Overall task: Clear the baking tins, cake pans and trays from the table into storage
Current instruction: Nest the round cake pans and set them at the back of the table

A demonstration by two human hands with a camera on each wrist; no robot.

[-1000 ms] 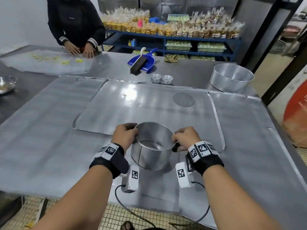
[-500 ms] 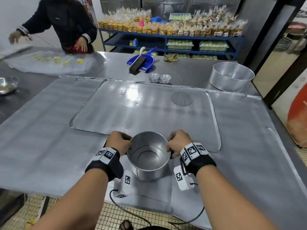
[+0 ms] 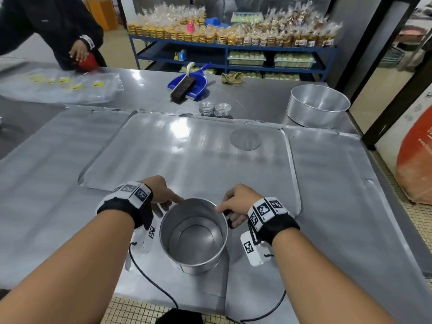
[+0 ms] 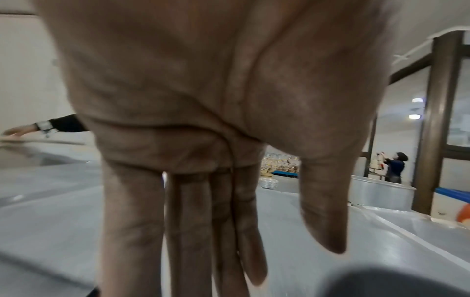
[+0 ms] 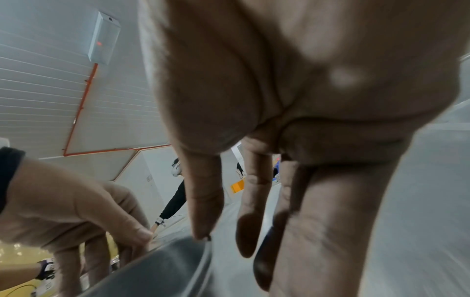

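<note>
A tall round metal tin (image 3: 194,235) stands upright near the table's front edge, between my hands. My left hand (image 3: 161,195) is at its left side, thumb tip touching the rim; the left wrist view shows its fingers (image 4: 203,211) straight and holding nothing. My right hand (image 3: 236,202) is at the tin's right side. In the right wrist view its thumb tip touches the tin's rim (image 5: 162,271) while the straight fingers (image 5: 249,221) hang outside the wall. A wide cake pan (image 3: 318,106) sits at the far right.
A large flat tray (image 3: 187,148) with a round metal disc (image 3: 245,139) lies ahead of the tin, more flat sheets on both sides. Two stacks of small tins (image 3: 207,107) and a blue dustpan with brush (image 3: 191,83) lie beyond. Another person (image 3: 46,24) stands far left.
The tin came toward me and now stands nearer the front edge. Both hands have loosened from gripping its rim to straight fingers that only touch it.
</note>
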